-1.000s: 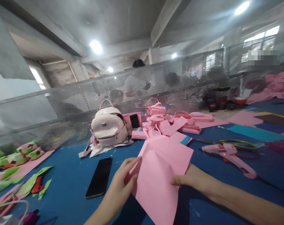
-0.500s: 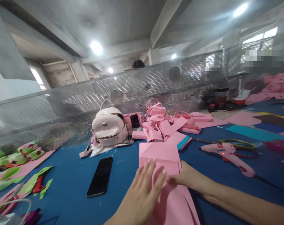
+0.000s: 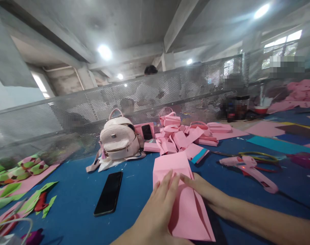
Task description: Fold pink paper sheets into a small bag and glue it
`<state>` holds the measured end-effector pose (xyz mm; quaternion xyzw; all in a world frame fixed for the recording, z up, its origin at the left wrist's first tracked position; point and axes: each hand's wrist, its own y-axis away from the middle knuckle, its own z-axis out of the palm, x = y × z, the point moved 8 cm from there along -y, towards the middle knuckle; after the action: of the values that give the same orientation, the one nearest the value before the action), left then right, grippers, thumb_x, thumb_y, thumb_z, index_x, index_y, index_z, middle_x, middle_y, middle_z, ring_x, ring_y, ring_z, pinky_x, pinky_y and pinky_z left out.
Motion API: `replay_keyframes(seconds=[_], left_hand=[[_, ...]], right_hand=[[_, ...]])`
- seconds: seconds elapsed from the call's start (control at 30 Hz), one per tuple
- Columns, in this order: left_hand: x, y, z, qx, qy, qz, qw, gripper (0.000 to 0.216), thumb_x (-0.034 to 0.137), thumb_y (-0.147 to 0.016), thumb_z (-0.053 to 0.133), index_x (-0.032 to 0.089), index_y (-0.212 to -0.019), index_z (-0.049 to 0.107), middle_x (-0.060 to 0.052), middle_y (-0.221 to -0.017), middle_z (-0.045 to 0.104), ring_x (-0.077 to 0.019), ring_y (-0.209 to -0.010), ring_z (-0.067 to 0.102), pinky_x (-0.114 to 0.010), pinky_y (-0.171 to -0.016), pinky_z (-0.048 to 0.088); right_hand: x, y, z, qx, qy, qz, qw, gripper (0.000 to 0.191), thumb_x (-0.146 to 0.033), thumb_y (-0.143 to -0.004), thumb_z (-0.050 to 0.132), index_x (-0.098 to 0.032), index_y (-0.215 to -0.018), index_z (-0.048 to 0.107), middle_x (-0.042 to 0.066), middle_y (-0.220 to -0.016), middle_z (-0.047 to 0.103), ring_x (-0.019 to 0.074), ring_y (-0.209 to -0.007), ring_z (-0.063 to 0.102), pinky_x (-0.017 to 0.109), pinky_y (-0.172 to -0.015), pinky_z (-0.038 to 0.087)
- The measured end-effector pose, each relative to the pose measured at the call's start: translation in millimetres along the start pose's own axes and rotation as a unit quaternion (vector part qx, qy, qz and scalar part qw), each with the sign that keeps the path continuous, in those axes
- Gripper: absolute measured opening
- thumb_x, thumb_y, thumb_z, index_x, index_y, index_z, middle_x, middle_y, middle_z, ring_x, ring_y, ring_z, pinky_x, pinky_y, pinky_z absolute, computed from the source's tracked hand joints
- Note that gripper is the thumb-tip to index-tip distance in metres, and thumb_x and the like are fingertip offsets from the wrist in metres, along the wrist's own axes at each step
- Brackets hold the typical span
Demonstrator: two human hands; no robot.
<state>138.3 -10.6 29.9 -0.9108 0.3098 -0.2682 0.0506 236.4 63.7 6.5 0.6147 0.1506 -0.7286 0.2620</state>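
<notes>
A folded pink sheet (image 3: 180,204), layered like a flat bag, lies on the blue table in front of me. A crease crosses its far part, and layers gape along the right edge. My left hand (image 3: 157,207) rests flat on its left side, fingers stretched forward and pressing on the surface. My right hand (image 3: 206,190) is at the right edge, thumb on top and the other fingers partly hidden at the side, gripping the layers. Just beyond the sheet lies a pink piece with a turquoise stripe (image 3: 199,155).
A black phone (image 3: 109,193) lies left, with a pale backpack (image 3: 120,139) behind it. Pink folded pieces (image 3: 179,134) are heaped at the back. A pink glue gun (image 3: 249,170) with cord lies right; green scraps (image 3: 42,195) lie left. A perforated metal screen (image 3: 170,93) stands behind.
The pink sheet has turned slightly, and its near edge now shows. My right thumb has moved further up onto it, near my left fingertips. My left fingers are closer together.
</notes>
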Motion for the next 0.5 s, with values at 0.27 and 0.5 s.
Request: replay_keyframes(seconds=[0.27,0.5], left_hand=[[-10.5,13.6,-4.0,0.030,0.063,-0.039,0.997,0.071,0.036,-0.096,0.047,0.031,-0.154,0.007,-0.004,-0.161,0.014,-0.0262,-0.147,0.014,-0.051,-0.118,0.019],[-23.0,14.4,-22.8,0.095,0.074,-0.048,0.992,0.048,0.015,-0.095,0.038,0.033,-0.139,0.049,-0.002,-0.142,0.053,-0.0217,-0.131,0.050,-0.045,-0.115,0.028]], right_hand=[[21.8,-6.5,-13.7,0.012,-0.015,0.035,0.999,0.058,-0.067,-0.073,0.068,-0.017,-0.101,0.064,0.005,-0.074,0.071,0.0188,-0.068,0.067,0.028,-0.063,0.053],[6.7,-12.4,-13.7,-0.016,0.053,-0.026,0.998,0.060,-0.072,-0.063,0.071,-0.018,-0.078,0.051,-0.014,-0.037,0.032,0.0022,-0.032,0.020,0.018,-0.037,0.013]])
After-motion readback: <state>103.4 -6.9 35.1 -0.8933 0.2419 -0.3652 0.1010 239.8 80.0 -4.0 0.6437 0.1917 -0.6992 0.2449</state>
